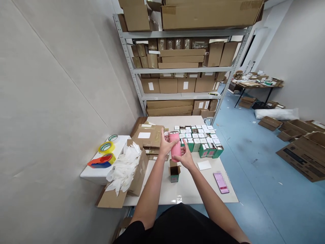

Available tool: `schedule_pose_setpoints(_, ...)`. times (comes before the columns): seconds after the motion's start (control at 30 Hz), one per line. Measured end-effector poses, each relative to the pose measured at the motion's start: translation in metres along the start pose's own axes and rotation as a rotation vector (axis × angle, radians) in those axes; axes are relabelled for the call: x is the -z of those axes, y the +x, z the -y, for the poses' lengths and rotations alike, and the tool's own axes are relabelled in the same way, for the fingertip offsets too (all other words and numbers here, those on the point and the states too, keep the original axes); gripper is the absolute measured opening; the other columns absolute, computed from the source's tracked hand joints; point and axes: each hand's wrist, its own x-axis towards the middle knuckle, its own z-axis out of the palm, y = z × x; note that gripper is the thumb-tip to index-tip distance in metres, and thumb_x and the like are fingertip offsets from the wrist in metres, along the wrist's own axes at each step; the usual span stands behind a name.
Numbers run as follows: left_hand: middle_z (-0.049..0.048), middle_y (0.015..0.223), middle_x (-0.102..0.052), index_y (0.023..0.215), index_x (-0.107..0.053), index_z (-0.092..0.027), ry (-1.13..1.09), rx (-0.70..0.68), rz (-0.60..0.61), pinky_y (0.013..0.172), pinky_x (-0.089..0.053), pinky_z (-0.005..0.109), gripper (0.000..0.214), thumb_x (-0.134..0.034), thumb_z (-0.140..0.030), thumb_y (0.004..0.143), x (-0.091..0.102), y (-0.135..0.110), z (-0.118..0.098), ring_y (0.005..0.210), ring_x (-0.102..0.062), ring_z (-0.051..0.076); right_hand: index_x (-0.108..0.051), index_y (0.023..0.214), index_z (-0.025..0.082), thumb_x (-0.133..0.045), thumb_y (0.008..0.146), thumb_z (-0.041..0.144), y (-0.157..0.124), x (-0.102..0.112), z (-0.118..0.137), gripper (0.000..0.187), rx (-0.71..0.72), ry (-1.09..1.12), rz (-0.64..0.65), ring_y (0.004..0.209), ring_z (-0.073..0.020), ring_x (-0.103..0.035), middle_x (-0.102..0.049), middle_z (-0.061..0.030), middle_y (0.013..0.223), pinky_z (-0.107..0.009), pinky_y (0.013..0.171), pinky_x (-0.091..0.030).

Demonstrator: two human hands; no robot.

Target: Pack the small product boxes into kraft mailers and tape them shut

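A pink tumbler with a metallic-looking top is held between both hands above the table. My left hand grips its left side near the upper part. Around the lower right side, my right hand has its fingers and thumb closed on it. Just below the tumbler stands a small green box with its brown flaps raised. Rows of similar green and white boxes stand behind and to the right of my right hand.
Flattened cardboard lies at the table's left. A carton of white paper stands beside tape rolls. A white card and a phone lie at the right. Metal shelving with cartons stands behind.
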Motion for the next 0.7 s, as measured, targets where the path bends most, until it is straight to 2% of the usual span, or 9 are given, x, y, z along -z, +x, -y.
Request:
schedule_pose_setpoints(0.1, 0.0107, 0.122, -0.069, 0.168, -0.007, -0.031, -0.002, 0.018, -0.007, 0.095, -0.059, 0.038, 0.141, -0.099, -0.032, 0.062, 0.002, 0.0, -0.003, 0.106, -0.071, 0.024, -0.015, 0.166, 0.034, -0.089, 0.062, 0.033, -0.002, 0.001, -0.002, 0.128, 0.008, 0.007, 0.04, 0.093, -0.0216, -0.064, -0.062, -0.0047, 0.113, -0.041, 0.087, -0.058)
schedule_pose_setpoints(0.2, 0.0103, 0.118, -0.072, 0.168, -0.003, -0.03, -0.117, 0.053, 0.056, 0.097, -0.058, 0.039, 0.137, -0.096, -0.035, 0.068, 0.005, -0.001, -0.003, 0.108, -0.071, 0.024, -0.009, 0.167, 0.033, -0.083, 0.068, 0.032, -0.004, 0.001, -0.003, 0.123, 0.027, 0.07, 0.113, 0.093, -0.0206, -0.066, -0.063, -0.0034, 0.111, -0.04, 0.088, -0.057)
schedule_pose_setpoints(0.27, 0.0109, 0.12, -0.072, 0.168, -0.006, -0.03, -0.124, 0.067, 0.08, 0.098, -0.057, 0.039, 0.134, -0.096, -0.037, 0.069, 0.006, -0.001, -0.001, 0.11, -0.07, 0.024, -0.012, 0.167, 0.033, -0.084, 0.067, 0.032, -0.005, 0.0, -0.003, 0.123, 0.04, 0.017, 0.058, 0.09, -0.0205, -0.066, -0.063, -0.0029, 0.109, -0.04, 0.086, -0.058)
schedule_pose_setpoints(0.37, 0.0109, 0.119, -0.072, 0.167, -0.015, -0.029, -0.037, 0.061, 0.049, 0.095, -0.058, 0.038, 0.131, -0.098, -0.036, 0.065, 0.007, 0.001, 0.002, 0.105, -0.071, 0.024, -0.017, 0.166, 0.033, -0.089, 0.062, 0.036, -0.007, 0.0, -0.002, 0.126, 0.049, -0.121, -0.039, 0.09, -0.0222, -0.064, -0.062, -0.0042, 0.113, -0.041, 0.085, -0.058)
schedule_pose_setpoints(0.43, 0.0097, 0.112, -0.074, 0.167, -0.017, -0.027, -0.033, 0.055, 0.034, 0.094, -0.059, 0.038, 0.132, -0.098, -0.034, 0.063, 0.009, 0.002, 0.004, 0.1, -0.072, 0.023, -0.016, 0.166, 0.034, -0.088, 0.063, 0.037, -0.008, 0.001, -0.003, 0.126, 0.052, -0.135, -0.005, 0.095, -0.0232, -0.064, -0.061, -0.0052, 0.118, -0.042, 0.087, -0.058)
schedule_pose_setpoints(0.53, 0.0081, 0.106, -0.076, 0.167, -0.015, -0.025, -0.105, 0.072, 0.081, 0.096, -0.058, 0.04, 0.129, -0.096, -0.032, 0.067, 0.012, 0.001, 0.006, 0.099, -0.073, 0.023, -0.012, 0.167, 0.034, -0.083, 0.068, 0.035, -0.01, 0.002, -0.004, 0.121, 0.061, -0.084, 0.075, 0.095, -0.0217, -0.066, -0.062, -0.004, 0.116, -0.042, 0.089, -0.058)
schedule_pose_setpoints(0.6, 0.0089, 0.111, -0.075, 0.166, -0.019, -0.026, -0.124, 0.09, 0.105, 0.099, -0.057, 0.04, 0.125, -0.095, -0.032, 0.068, 0.015, 0.0, 0.007, 0.103, -0.072, 0.023, -0.016, 0.166, 0.033, -0.084, 0.067, 0.035, -0.012, 0.002, -0.004, 0.121, 0.059, -0.109, 0.035, 0.091, -0.0212, -0.066, -0.063, -0.0024, 0.11, -0.043, 0.089, -0.058)
schedule_pose_setpoints(0.7, 0.0105, 0.117, -0.073, 0.163, -0.03, -0.024, -0.066, 0.099, 0.069, 0.1, -0.056, 0.041, 0.118, -0.096, -0.032, 0.066, 0.017, 0.0, 0.008, 0.106, -0.071, 0.023, -0.021, 0.165, 0.033, -0.089, 0.062, 0.037, -0.016, 0.001, -0.003, 0.124, 0.062, -0.198, -0.064, 0.095, -0.024, -0.065, -0.063, -0.0033, 0.111, -0.046, 0.091, -0.057)
